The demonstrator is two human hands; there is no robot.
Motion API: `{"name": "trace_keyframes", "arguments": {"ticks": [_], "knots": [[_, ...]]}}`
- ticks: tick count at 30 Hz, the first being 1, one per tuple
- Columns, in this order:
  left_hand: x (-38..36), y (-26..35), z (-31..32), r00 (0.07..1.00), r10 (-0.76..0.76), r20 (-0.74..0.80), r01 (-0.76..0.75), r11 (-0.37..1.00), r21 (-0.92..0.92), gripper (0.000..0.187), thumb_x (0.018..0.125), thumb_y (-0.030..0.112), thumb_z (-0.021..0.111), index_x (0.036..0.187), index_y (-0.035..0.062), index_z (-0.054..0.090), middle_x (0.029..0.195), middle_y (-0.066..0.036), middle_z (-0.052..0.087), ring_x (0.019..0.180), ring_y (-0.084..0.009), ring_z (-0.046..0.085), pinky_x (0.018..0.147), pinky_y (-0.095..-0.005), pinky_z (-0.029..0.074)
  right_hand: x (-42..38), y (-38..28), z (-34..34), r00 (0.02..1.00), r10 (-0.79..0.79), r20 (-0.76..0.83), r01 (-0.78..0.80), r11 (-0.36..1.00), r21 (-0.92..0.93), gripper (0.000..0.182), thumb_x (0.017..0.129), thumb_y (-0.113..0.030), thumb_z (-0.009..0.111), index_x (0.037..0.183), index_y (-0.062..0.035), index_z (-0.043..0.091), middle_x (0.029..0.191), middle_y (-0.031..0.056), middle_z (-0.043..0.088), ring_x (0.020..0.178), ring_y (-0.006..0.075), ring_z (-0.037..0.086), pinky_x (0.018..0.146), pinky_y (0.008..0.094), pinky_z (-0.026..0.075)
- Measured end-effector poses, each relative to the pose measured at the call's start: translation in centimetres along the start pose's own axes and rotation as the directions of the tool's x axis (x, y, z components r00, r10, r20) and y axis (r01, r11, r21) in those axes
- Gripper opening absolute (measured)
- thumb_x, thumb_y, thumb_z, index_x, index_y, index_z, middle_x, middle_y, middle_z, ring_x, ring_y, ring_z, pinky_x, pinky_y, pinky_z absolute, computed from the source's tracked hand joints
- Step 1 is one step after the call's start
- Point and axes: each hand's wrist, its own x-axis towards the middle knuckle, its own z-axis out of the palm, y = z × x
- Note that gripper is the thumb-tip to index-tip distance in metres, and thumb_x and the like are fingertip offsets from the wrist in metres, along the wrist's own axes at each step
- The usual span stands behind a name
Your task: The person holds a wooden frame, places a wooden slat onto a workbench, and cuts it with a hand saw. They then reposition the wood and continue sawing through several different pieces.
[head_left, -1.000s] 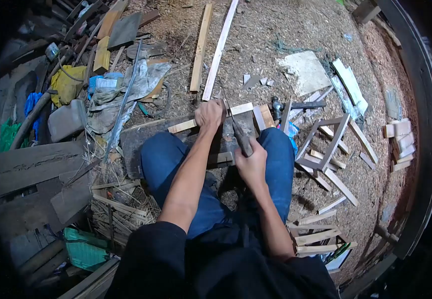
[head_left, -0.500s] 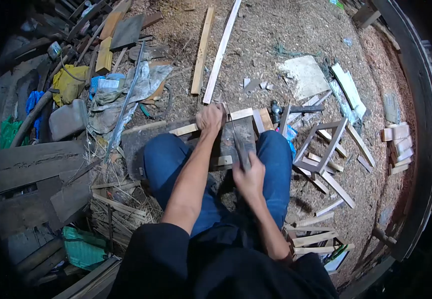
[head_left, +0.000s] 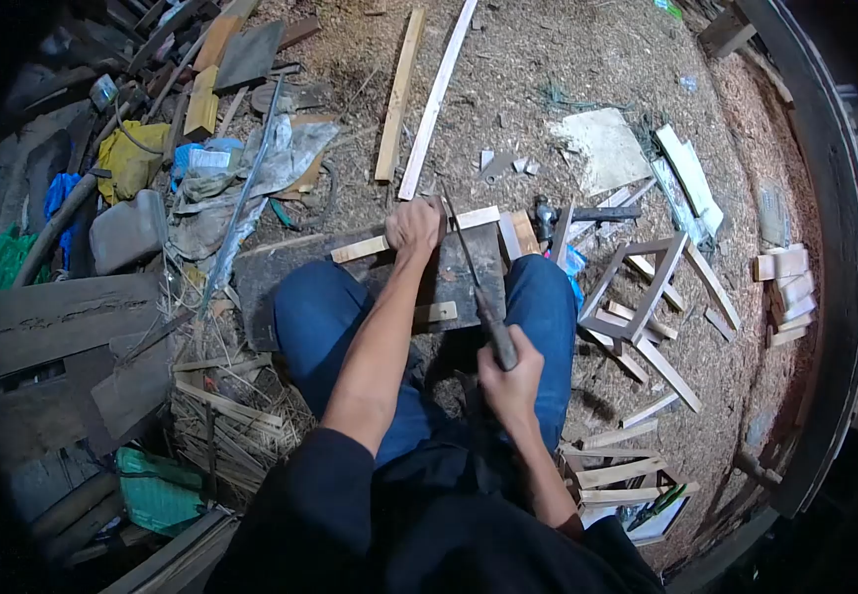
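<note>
A handsaw is gripped by its handle in my right hand, which is closed above my right thigh. Its thin blade slants forward and crosses a pale wood strip just right of my left hand. My left hand is closed around that strip and holds it against a dark, worn wooden board in front of my knees. Under my left hand the middle of the strip is hidden. A short wood piece with a dark spot lies at the board's near edge, between my knees.
A hammer lies right of the board, beside a small wooden frame and loose slats. Two long strips lie ahead on the shavings-covered ground. Scrap, rags and a plastic can crowd the left. Stacked blocks stand right.
My right hand has pulled the saw back toward me and slightly right, so more of the blade shows. My left hand keeps its place on the strip; the view has shifted slightly.
</note>
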Motion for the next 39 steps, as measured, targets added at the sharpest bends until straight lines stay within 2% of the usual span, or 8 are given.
{"name": "trace_keyframes", "arguments": {"ticks": [2, 7, 23, 25, 28, 35, 37, 39], "knots": [[0.1, 0.0, 0.1, 0.999, 0.031, -0.028, -0.032, 0.999, -0.024, 0.049, 0.090, 0.038, 0.047, 0.070, 0.0004, 0.072, 0.071, -0.024, 0.066, 0.065, -0.0390, 0.068, 0.063, -0.0461, 0.054, 2.5, 0.8, 0.9, 0.970, -0.242, -0.018, 0.237, 0.960, -0.151, 0.021, 0.077, -0.009, 0.064, 0.096, 0.0007, 0.061, 0.077, 0.0244, 0.062, 0.075, 0.0446, 0.061, 0.065, 0.0464, 0.050], [-0.7, -0.2, -0.3, 0.997, 0.063, -0.047, -0.065, 0.997, -0.034, 0.050, 0.091, 0.036, 0.046, 0.069, -0.0011, 0.070, 0.070, -0.026, 0.065, 0.065, -0.0404, 0.067, 0.064, -0.0470, 0.054, 4.9, 0.6, 2.8, 1.000, 0.016, -0.016, -0.015, 1.000, 0.026, 0.015, 0.076, -0.007, 0.063, 0.085, 0.0016, 0.055, 0.073, 0.0270, 0.059, 0.078, 0.0483, 0.058, 0.065, 0.0512, 0.047], [-0.7, -0.1, -0.9, 0.999, 0.029, 0.025, -0.028, 0.998, -0.056, 0.053, 0.092, 0.041, 0.044, 0.076, -0.0010, 0.072, 0.077, -0.028, 0.066, 0.074, -0.0421, 0.067, 0.070, -0.0481, 0.054, -1.7, 0.0, -0.2, 0.999, 0.032, -0.035, -0.032, 0.999, -0.012, 0.010, 0.077, -0.004, 0.063, 0.082, 0.0015, 0.055, 0.064, 0.0226, 0.055, 0.064, 0.0429, 0.060, 0.055, 0.0389, 0.046], [-0.8, -0.2, -0.5, 0.999, 0.037, -0.002, -0.037, 0.999, 0.006, 0.047, 0.090, 0.041, 0.049, 0.076, 0.0029, 0.074, 0.075, -0.023, 0.068, 0.072, -0.0368, 0.069, 0.067, -0.0456, 0.054, -2.4, 1.1, 0.5, 0.994, 0.057, -0.090, -0.056, 0.998, 0.010, 0.014, 0.078, -0.005, 0.063, 0.075, 0.0015, 0.051, 0.057, 0.0136, 0.047, 0.050, 0.0173, 0.042, 0.052, 0.0337, 0.041], [-1.0, 0.0, -0.1, 1.000, -0.017, 0.010, 0.017, 1.000, -0.001, 0.048, 0.090, 0.041, 0.049, 0.076, 0.0026, 0.074, 0.075, -0.023, 0.068, 0.073, -0.0371, 0.069, 0.067, -0.0459, 0.054, -0.9, 2.3, 1.0, 0.986, -0.116, -0.117, 0.110, 0.992, -0.054, 0.012, 0.076, -0.004, 0.065, 0.083, 0.0005, 0.057, 0.070, 0.0212, 0.058, 0.065, 0.0423, 0.060, 0.057, 0.0421, 0.048], [-1.2, 0.0, -0.6, 0.999, 0.041, -0.034, -0.041, 0.999, 0.002, 0.050, 0.090, 0.042, 0.049, 0.072, 0.0019, 0.073, 0.069, -0.023, 0.066, 0.065, -0.0375, 0.068, 0.060, -0.0461, 0.054, 5.0, 1.9, 4.8, 0.994, -0.028, -0.109, 0.029, 1.000, 0.011, 0.017, 0.077, -0.008, 0.066, 0.085, 0.0047, 0.057, 0.073, 0.0280, 0.060, 0.079, 0.0494, 0.058, 0.064, 0.0503, 0.046], [0.1, -0.6, 0.6, 0.996, 0.046, -0.071, -0.046, 0.999, 0.004, 0.051, 0.091, 0.044, 0.048, 0.070, 0.0036, 0.073, 0.067, -0.022, 0.066, 0.064, -0.0370, 0.068, 0.059, -0.0457, 0.054, 1.1, 1.1, 3.3, 0.949, -0.302, -0.091, 0.288, 0.947, -0.146, 0.020, 0.072, -0.005, 0.069, 0.088, 0.0029, 0.059, 0.073, 0.0244, 0.059, 0.075, 0.0449, 0.061, 0.064, 0.0472, 0.049], [-0.3, -0.1, 0.4, 1.000, -0.023, -0.008, 0.023, 1.000, -0.011, 0.052, 0.091, 0.045, 0.049, 0.072, 0.0036, 0.073, 0.069, -0.022, 0.067, 0.067, -0.0369, 0.069, 0.062, -0.0463, 0.054, -2.1, 1.7, 1.4, 0.998, 0.024, -0.059, -0.023, 0.999, 0.030, 0.019, 0.073, -0.005, 0.068, 0.089, 0.0016, 0.060, 0.072, 0.0226, 0.058, 0.072, 0.0429, 0.061, 0.063, 0.0479, 0.049]]}}
